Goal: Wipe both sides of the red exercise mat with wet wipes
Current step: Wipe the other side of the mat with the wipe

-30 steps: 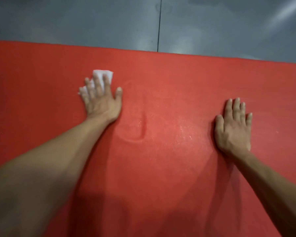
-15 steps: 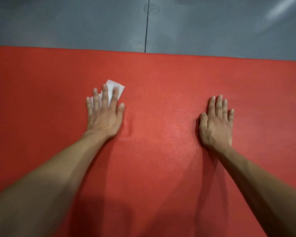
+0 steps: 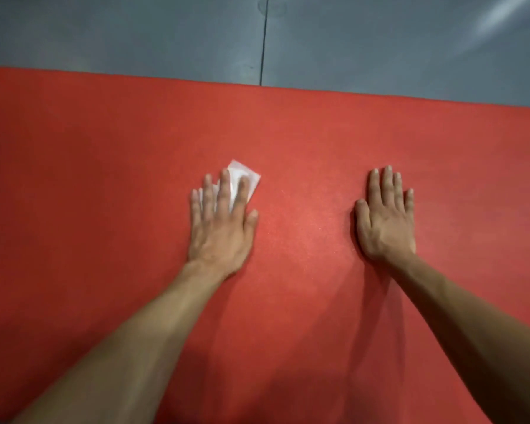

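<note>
The red mat (image 3: 110, 185) lies flat and fills most of the view, its far edge running across the top against the grey floor (image 3: 135, 32). Left of centre, the left hand (image 3: 221, 228) presses palm-down on a folded white wipe (image 3: 245, 175), fingers (image 3: 225, 188) straight and slightly spread; the wipe shows past the fingertips and between them. Well to the right, the right hand (image 3: 386, 218) rests flat on the bare mat, fingers straight and close together, holding nothing. A dark seam (image 3: 264, 41) crosses the floor.
</note>
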`<move>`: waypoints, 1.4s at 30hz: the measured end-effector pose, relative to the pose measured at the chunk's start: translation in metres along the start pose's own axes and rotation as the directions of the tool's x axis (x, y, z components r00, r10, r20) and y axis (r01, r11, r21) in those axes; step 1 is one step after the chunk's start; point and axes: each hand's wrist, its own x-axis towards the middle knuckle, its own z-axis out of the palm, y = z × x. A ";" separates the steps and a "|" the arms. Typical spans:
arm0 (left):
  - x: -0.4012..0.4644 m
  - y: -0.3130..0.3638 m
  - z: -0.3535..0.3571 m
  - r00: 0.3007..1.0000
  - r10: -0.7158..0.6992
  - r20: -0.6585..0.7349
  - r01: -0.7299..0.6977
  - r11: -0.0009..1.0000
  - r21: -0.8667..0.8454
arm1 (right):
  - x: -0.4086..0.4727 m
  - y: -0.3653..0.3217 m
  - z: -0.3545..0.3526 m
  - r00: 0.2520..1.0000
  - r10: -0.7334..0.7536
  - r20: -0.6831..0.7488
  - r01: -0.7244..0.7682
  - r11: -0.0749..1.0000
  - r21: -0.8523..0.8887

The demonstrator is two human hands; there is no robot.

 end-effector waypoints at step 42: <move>-0.089 -0.053 0.003 0.960 0.280 -0.013 -0.273 0.926 -0.260 | 0.005 -0.020 -0.010 0.965 0.258 -0.049 -0.256 0.966 0.033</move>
